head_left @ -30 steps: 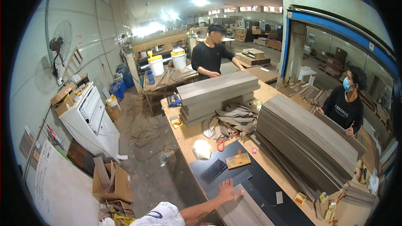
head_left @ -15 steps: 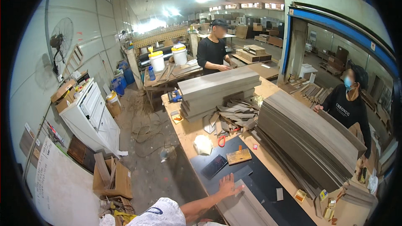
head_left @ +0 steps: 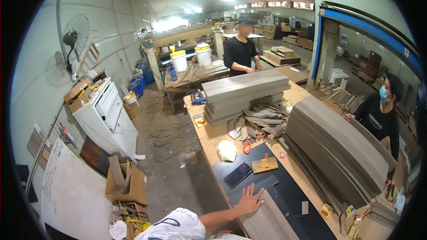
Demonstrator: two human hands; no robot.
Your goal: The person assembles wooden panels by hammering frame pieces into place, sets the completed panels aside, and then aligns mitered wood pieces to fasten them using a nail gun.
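Observation:
My left hand (head_left: 249, 202) lies palm down with fingers apart on the near end of a grey-brown wooden board (head_left: 269, 222). This board rests on a black panel (head_left: 289, 195) on the workbench, and its lower part runs out of view. Beyond my fingers lie a dark flat strip (head_left: 269, 182), a black phone (head_left: 238, 175) and a small yellowish wood block (head_left: 264, 165). A crumpled cream-coloured lump (head_left: 227, 151) sits left of a red-handled tool (head_left: 247, 147). My right hand does not show.
Stacked boards (head_left: 336, 140) fill the bench's right side; another stack (head_left: 244, 84) and loose offcuts (head_left: 267, 119) lie farther off. One co-worker (head_left: 240, 53) stands behind the far stack, another (head_left: 378, 115) at the right. A white cabinet (head_left: 106, 120) and cardboard box (head_left: 138, 186) stand left.
The whole view has swung a little to the left, so things sit farther right in the picture. My left hand stays on the board, fingers still apart.

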